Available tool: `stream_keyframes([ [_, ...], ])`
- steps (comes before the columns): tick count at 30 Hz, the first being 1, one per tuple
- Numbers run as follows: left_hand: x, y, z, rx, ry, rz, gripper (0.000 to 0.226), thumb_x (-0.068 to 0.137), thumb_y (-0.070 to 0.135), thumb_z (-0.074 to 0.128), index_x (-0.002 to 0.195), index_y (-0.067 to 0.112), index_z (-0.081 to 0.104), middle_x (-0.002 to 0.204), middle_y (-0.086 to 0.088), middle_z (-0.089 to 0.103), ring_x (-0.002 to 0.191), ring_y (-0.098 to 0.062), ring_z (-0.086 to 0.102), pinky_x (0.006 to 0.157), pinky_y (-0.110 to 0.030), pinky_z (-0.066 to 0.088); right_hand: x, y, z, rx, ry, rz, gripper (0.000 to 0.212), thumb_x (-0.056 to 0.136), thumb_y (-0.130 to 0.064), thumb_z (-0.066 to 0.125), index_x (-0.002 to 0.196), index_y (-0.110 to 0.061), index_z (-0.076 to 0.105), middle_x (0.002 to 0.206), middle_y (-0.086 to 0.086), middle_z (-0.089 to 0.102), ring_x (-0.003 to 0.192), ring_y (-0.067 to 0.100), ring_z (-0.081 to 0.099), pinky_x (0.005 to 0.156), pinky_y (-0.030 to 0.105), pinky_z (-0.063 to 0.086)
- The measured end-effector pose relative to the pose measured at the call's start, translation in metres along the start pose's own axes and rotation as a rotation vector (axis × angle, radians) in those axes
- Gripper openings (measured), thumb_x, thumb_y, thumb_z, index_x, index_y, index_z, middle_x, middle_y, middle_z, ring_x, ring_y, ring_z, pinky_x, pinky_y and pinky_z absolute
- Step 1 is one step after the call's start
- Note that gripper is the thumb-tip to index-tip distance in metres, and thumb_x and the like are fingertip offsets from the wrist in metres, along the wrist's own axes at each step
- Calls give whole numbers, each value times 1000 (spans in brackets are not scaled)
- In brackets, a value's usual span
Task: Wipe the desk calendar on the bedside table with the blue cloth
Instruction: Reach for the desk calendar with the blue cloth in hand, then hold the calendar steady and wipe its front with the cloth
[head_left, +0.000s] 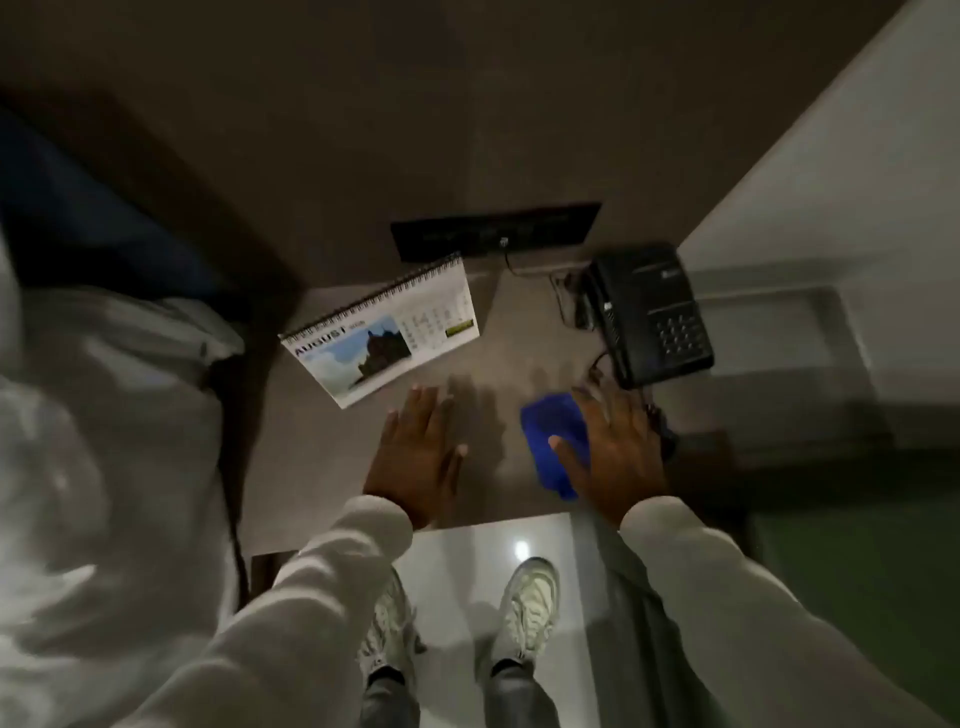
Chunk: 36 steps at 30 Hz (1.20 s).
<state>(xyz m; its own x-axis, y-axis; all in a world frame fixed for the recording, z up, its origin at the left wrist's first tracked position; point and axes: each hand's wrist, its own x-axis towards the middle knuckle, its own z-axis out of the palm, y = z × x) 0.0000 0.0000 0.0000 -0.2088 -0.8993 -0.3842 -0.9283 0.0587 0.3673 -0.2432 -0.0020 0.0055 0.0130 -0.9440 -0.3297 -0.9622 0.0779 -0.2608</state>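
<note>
Blue cloth (551, 435) lay under flat right hand (613, 447) (ungripped); left hand (415, 457) open; calendar (382, 325) might topple if wiped unsupported.

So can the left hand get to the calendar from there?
Probably yes. The left hand lies flat on the bedside table, its fingers just short of the desk calendar, with only bare tabletop between them.
</note>
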Motion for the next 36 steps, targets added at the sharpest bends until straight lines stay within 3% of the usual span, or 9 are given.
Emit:
stream_keyframes([
  [3,10,-25,48,79,10,-17,71,92,49,30,152,11,26,163,-15,18,152,-37,13,119,-53,12,7,8,53,-60,-7,40,70,87,-63,37,144,-23,44,148,27,43,130,48,47,95,60,44],
  [6,17,-46,84,120,32,21,70,94,47,36,154,15,20,165,-13,11,153,-35,8,120,-53,8,12,9,93,-34,60,59,71,86,-64,44,146,-27,41,154,25,34,134,49,40,99,61,40],
  [14,19,-55,103,178,68,59,68,90,40,44,150,11,32,161,-18,23,150,-37,20,117,-60,22,22,8,121,-33,280,67,60,87,-50,51,139,-19,52,146,28,42,117,51,49,88,58,45],
  [18,15,-57,76,189,81,139,69,92,44,42,152,16,24,164,-15,14,152,-35,11,120,-57,16,29,11,119,121,286,65,57,85,-44,43,131,-14,61,140,27,51,103,53,56,86,55,50],
  [24,26,-62,-24,319,224,329,68,91,43,40,148,7,31,161,-20,20,152,-34,11,120,-55,10,10,-22,106,580,444,192,54,89,-48,47,136,-23,56,144,9,55,125,32,55,106,31,35],
  [27,47,-75,-72,417,255,401,71,92,44,37,150,4,28,162,-21,15,152,-36,8,120,-58,11,4,-60,112,830,535,190,51,90,-42,55,136,-21,55,139,0,56,127,23,55,108,34,42],
  [29,65,-87,-98,501,261,430,75,92,47,33,153,3,20,164,-20,7,153,-36,3,122,-56,6,9,-84,121,943,615,185,51,90,-41,56,134,-17,56,136,4,60,124,21,59,105,33,46],
  [32,95,-104,-126,589,195,526,85,92,55,28,154,2,8,164,-19,-3,153,-30,-8,124,-48,0,20,-120,136,1074,743,218,51,89,-37,58,131,-9,60,132,9,63,122,17,58,106,19,42],
  [36,132,-108,-136,666,57,652,95,88,69,21,154,8,-9,164,-11,-15,153,-24,-16,124,-47,2,42,-162,157,1166,871,222,47,92,-33,58,133,-10,58,128,13,66,112,19,67,94,33,55],
])
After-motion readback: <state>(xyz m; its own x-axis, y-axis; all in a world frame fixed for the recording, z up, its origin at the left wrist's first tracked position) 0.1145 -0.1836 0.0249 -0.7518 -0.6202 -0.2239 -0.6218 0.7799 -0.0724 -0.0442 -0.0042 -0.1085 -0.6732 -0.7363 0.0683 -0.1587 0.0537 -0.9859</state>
